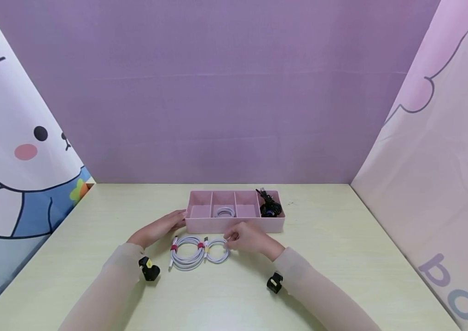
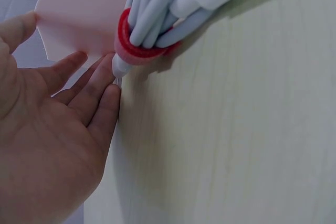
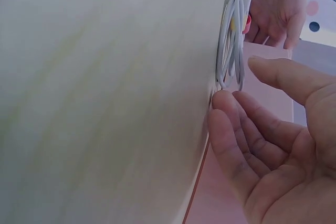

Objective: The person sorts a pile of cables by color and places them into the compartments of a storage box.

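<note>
A pink divided box (image 1: 234,225) stands on the table. My left hand (image 1: 159,230) touches its left end with fairly straight fingers. In front of the box lie two coiled white cables: a larger coil (image 1: 186,266) with red ties and a smaller coil (image 1: 217,261) with a yellow tie. Beside the smaller coil's right edge is my right hand (image 1: 252,239), its fingers loosely bent. In the right wrist view a gap shows between the thumb (image 3: 286,77) and the fingers, with the cables just past the fingertips. Whether they touch the coil I cannot tell.
In the box's second compartment from the left sits a small white cable coil (image 1: 225,209). A bundled black cable (image 1: 271,209) fills the rightmost one and rises above the rim. A purple backdrop (image 1: 225,92) stands behind the pale table (image 1: 217,303), with printed cloths at both sides.
</note>
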A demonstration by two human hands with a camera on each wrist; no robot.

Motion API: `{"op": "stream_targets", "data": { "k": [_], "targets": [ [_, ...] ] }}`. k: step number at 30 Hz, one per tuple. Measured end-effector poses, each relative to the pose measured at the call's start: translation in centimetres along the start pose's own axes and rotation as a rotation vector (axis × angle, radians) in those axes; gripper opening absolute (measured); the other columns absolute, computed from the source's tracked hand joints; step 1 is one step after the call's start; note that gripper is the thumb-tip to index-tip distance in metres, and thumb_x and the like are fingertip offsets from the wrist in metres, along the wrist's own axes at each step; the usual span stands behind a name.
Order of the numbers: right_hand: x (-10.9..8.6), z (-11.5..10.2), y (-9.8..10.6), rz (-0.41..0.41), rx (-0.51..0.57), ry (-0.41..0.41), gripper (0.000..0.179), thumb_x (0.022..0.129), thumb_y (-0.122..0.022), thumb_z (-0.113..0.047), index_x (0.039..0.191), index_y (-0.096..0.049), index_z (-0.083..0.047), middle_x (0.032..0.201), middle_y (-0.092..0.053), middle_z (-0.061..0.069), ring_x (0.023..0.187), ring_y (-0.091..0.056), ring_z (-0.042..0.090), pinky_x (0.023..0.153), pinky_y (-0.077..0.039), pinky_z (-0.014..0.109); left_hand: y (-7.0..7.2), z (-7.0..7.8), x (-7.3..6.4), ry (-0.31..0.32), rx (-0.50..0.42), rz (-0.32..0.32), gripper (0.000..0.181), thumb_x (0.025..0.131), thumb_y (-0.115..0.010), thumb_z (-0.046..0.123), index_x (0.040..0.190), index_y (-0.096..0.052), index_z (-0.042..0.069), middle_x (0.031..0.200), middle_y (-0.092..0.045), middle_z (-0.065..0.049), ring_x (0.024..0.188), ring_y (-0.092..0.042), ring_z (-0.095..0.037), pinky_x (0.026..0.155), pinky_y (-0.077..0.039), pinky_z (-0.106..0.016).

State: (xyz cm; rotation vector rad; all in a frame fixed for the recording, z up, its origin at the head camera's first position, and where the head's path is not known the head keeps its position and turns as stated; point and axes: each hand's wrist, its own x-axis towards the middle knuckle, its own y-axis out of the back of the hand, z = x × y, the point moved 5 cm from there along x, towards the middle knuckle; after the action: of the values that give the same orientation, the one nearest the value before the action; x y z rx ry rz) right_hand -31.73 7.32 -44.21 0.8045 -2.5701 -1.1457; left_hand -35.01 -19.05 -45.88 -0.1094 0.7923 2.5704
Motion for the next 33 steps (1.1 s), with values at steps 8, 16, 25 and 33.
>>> {"op": "stream_targets", "data": {
  "k": [8,16,25,33],
  "targets": [
    [0.27,-0.38,-0.30,-0.021,-0.033,-0.039,0.025,0.085,-0.081,-0.021,0.105,-0.077,-0.005,0.084,-0.066,-0.008,0.070,-0.057,0.007,0.065,-0.050,0.022,0.10,-0.16,-0.11,0.010,-0.007,0.001,0.076,0.104,-0.031,0.061,0.161,-0.021,0.012,0.154,-0.044,-0.013,0.148,-0.025,-0.035,0.118,-0.006,-0.063],
    [0.41,-0.54,-0.32,-0.025,-0.060,-0.067,0.012,0.084,-0.082,-0.023,0.087,-0.076,-0.013,0.072,-0.063,-0.008,0.060,-0.051,0.007,0.056,-0.043,0.021,0.19,-0.27,0.01,0.012,-0.007,0.004,0.080,0.102,-0.032,0.066,0.161,-0.022,0.012,0.154,-0.044,-0.012,0.148,-0.025,-0.035,0.118,-0.007,-0.062],
    [0.39,-0.05,-0.50,-0.054,-0.056,-0.111,0.014,0.086,-0.080,-0.021,0.076,-0.072,-0.016,0.062,-0.062,-0.005,0.053,-0.051,0.007,0.050,-0.042,0.020,0.10,-0.04,-0.09,-0.004,-0.015,0.000,0.073,0.105,-0.031,0.059,0.161,-0.022,0.012,0.154,-0.044,-0.012,0.147,-0.027,-0.035,0.118,-0.007,-0.061],
    [0.33,0.02,-0.52,-0.058,-0.009,-0.122,0.010,0.089,-0.077,-0.018,0.080,-0.073,-0.015,0.065,-0.064,-0.002,0.055,-0.054,0.008,0.052,-0.044,0.021,0.11,0.01,-0.16,0.001,-0.016,-0.004,0.069,0.107,-0.031,0.054,0.161,-0.021,0.012,0.156,-0.041,-0.013,0.149,-0.023,-0.036,0.118,-0.006,-0.063]
  ]
}}
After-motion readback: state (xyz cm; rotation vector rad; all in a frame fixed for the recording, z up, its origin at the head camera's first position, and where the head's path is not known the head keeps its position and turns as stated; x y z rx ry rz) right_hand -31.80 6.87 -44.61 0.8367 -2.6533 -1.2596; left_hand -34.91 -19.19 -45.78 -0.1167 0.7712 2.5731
